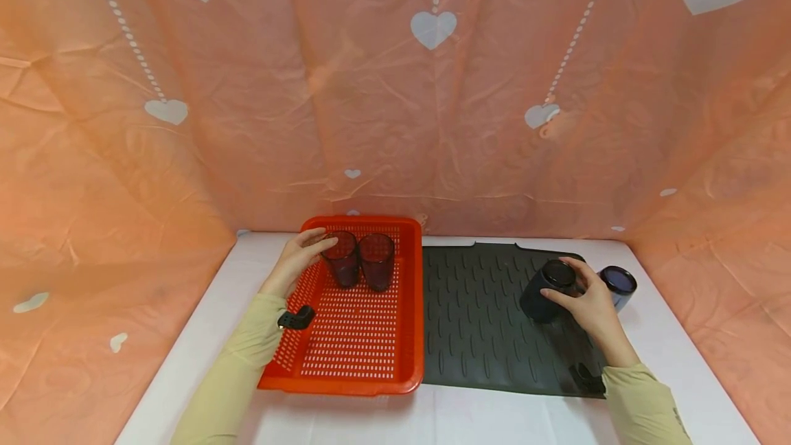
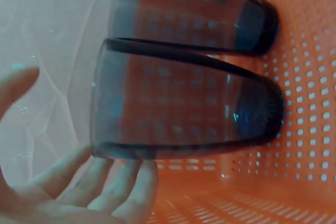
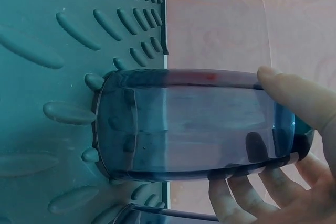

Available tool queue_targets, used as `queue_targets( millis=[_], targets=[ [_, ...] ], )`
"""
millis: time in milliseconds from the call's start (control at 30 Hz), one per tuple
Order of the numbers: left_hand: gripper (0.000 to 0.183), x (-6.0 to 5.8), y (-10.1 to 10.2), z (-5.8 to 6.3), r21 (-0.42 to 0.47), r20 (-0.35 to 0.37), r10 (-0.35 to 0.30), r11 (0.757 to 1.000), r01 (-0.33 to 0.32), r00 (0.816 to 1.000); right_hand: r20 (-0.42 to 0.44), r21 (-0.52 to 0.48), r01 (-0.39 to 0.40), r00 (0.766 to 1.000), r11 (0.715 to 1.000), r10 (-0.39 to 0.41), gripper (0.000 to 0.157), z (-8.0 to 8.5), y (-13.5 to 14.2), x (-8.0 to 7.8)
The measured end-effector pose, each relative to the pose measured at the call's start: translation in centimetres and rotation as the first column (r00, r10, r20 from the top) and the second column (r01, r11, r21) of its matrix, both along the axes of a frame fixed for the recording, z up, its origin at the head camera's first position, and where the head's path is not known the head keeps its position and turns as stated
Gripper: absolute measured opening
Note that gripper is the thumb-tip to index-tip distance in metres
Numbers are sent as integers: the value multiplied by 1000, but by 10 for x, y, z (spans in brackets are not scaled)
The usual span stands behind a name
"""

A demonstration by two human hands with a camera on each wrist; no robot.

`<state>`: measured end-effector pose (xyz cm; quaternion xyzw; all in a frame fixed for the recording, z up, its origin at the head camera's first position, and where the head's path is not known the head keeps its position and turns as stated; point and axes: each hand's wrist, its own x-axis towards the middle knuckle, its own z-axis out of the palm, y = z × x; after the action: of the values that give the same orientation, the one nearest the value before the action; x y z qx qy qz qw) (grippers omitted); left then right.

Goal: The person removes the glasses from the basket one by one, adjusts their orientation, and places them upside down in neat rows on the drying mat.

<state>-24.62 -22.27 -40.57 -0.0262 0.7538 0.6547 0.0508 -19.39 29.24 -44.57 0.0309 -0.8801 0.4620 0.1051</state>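
Note:
Two dark tinted drinking glasses stand upright side by side in the orange-red basket [image 1: 346, 386]. My left hand [image 1: 292, 264] is at the rim of the left glass [image 1: 343, 263]. In the left wrist view its fingers [image 2: 142, 187] touch that glass's side, while the thumb stays apart. The other basket glass [image 1: 377, 263] is right beside it. Over the dark mat [image 1: 482, 335], my right hand [image 1: 590, 299] grips an upside-down glass [image 3: 194, 124] near its base, thumb on one side and fingers on the other. That glass's rim is against the mat.
Another tinted glass [image 1: 618, 283] stands behind my right hand, near the mat's right edge. The mat lies right of the basket on a white table [image 1: 494, 417]. A pinkish-orange cloth [image 1: 371, 122] with white hearts hangs at the back and sides.

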Motion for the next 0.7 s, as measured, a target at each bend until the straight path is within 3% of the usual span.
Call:
queue_targets(
  millis=[233,467,700],
  targets=[
    [83,0,-2,-3,-182,-31,-85,980,78,996,-13,0,-6,1000,1000,6,75,0,-1,0],
    [86,-5,-1,-6,-224,-74,-157,965,137,985,-39,-18,-9,999,1000,8,72,-1,-2,0],
    [88,-7,-1,-8,-212,-73,-177,964,158,981,-56,-22,-20,998,1000,19,71,-3,-3,0]
  ],
)
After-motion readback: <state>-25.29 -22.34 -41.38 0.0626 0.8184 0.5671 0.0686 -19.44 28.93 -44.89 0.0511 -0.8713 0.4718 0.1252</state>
